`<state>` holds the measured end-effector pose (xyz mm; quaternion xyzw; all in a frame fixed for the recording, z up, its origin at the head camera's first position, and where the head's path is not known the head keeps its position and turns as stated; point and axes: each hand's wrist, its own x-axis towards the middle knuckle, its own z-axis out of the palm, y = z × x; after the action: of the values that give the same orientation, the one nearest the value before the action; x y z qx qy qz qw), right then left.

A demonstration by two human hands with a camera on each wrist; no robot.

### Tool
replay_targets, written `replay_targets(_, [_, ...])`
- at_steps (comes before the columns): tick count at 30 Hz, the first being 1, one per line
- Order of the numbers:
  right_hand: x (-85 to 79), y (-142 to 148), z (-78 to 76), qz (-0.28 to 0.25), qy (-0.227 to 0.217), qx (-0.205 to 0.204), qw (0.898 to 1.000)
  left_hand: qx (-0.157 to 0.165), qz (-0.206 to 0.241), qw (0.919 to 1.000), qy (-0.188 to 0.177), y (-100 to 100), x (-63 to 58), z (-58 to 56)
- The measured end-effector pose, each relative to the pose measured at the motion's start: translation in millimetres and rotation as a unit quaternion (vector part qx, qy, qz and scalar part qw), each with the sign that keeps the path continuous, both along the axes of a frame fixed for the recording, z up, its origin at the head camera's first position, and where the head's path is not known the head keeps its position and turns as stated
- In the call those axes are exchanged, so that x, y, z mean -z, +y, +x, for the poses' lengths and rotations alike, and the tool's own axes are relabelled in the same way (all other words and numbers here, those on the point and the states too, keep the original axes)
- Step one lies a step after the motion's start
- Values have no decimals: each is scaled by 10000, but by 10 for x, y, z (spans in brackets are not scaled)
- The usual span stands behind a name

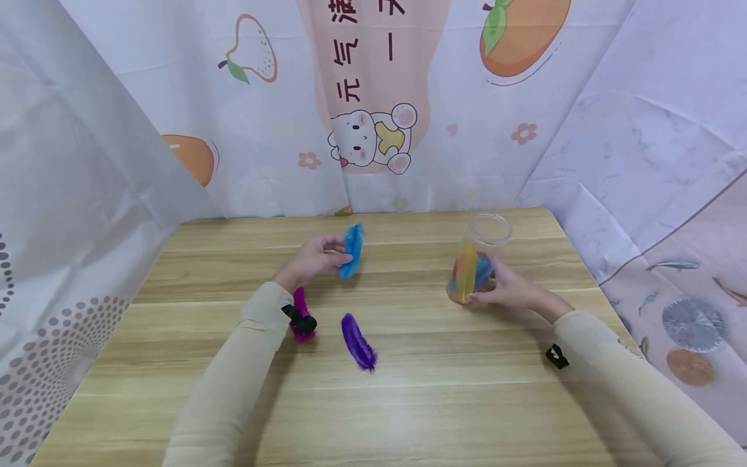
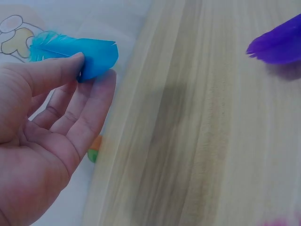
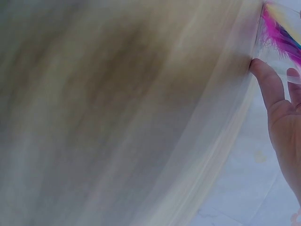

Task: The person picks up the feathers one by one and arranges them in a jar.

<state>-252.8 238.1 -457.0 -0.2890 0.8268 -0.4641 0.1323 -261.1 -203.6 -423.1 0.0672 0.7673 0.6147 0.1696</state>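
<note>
the left hand pinches a blue feather; the right hand curls its fingers around a clear cup.

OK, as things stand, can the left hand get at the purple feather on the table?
Probably not just yet, since the left hand pinches a blue feather. Otherwise the way looks free: the purple feather lies nearby on the table with nothing over it.
</note>
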Motion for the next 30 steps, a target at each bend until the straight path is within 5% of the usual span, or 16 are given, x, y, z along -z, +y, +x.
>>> replay_targets(11, [-2,6,-2,36,0,-16,10000,10,313,9995,57,99,57,-20])
replay_targets(30, [1,4,-3,9,-3,-54,10000,59,492,9978,-431,259,-32,-27])
